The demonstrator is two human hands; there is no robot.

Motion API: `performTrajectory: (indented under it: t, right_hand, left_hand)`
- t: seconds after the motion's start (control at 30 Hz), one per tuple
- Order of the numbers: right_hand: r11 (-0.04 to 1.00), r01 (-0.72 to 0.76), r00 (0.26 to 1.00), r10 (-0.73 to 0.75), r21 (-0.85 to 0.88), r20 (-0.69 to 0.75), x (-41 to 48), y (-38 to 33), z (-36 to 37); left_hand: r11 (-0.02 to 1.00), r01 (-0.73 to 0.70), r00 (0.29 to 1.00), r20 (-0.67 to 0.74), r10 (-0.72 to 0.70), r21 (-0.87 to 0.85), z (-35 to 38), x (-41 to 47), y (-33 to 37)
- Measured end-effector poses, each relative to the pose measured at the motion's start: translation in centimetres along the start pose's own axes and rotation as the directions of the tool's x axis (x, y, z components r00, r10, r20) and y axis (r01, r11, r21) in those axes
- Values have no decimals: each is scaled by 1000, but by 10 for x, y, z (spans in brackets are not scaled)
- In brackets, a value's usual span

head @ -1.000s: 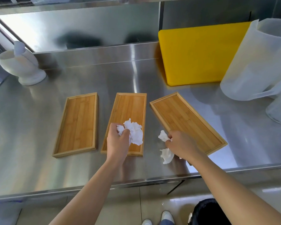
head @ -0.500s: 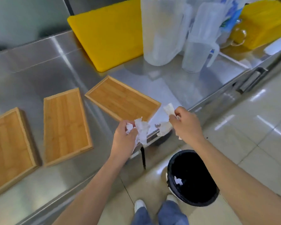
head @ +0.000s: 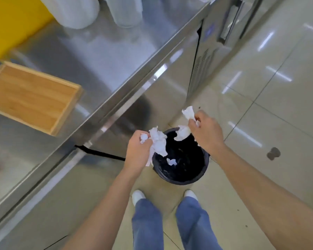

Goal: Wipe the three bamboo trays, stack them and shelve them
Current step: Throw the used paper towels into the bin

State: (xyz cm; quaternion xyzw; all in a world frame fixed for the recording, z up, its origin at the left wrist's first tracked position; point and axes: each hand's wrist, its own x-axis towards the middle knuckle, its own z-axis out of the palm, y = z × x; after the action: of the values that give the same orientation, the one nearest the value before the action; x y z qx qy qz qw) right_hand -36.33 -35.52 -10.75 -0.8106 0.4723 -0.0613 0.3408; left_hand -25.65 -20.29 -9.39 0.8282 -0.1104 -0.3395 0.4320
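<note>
Head view: left hand (head: 137,150) and right hand (head: 207,132) fingers each pinch crumpled white tissue (head: 158,141) above round black bin (head: 181,159) at frame centre; rectangular bamboo tray (head: 31,98) far left on steel surface (head: 105,51).

A steel counter (head: 105,56) carries a bamboo tray (head: 31,98), a yellow board (head: 13,20) and what look like two translucent jugs (head: 72,9). A black bin (head: 181,159) stands on the tiled floor (head: 260,91).

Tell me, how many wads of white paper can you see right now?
3: one wad in the left hand at, one in the right hand at, one scrap inside the black bin. More may be hidden.
</note>
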Motion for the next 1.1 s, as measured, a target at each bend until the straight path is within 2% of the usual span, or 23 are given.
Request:
performTrajectory:
  t: [0.13, 0.23, 0.43, 0.53, 0.63, 0.73, 0.8, 0.9, 1.1]
  right_hand:
    - [997, -69, 997, 71, -43, 38, 14, 73, 29]
    - [993, -104, 992, 109, -62, 71, 26, 124, 67]
    - [987, -151, 972, 160, -60, 172, 42, 217, 169]
    - [986, -164, 966, 169, -38, 195, 51, 251, 213]
    - [982, -110, 920, 158, -150, 358, 56, 284, 249]
    - [963, -17, 794, 175, -267, 582, 51, 308, 271]
    - [957, 39, 765, 156, -287, 625, 45, 314, 273]
    - [944, 99, 792, 116, -313, 599, 40, 310, 258]
    - [930, 203, 879, -36, -307, 475, 59, 262, 186]
  left_hand:
    - [978, 201, 980, 21, -200, -52, 66, 30, -38]
    - [956, 291, 957, 13, -291, -37, 111, 57, -78]
    - [951, 307, 951, -37, -305, 31, 189, 112, -175]
    - [933, 358, 931, -87, -354, 41, 221, 136, -224]
    - [910, 392, 920, -55, -388, 132, 242, 150, -261]
    - [860, 317, 923, 78, -376, 399, 249, 155, -287]
    - [776, 190, 939, 119, -322, 602, 247, 152, -290]
    - [653, 31, 957, 165, -237, 757, 235, 145, -282]
    - [604, -130, 980, 194, -42, 786, 201, 136, -211]
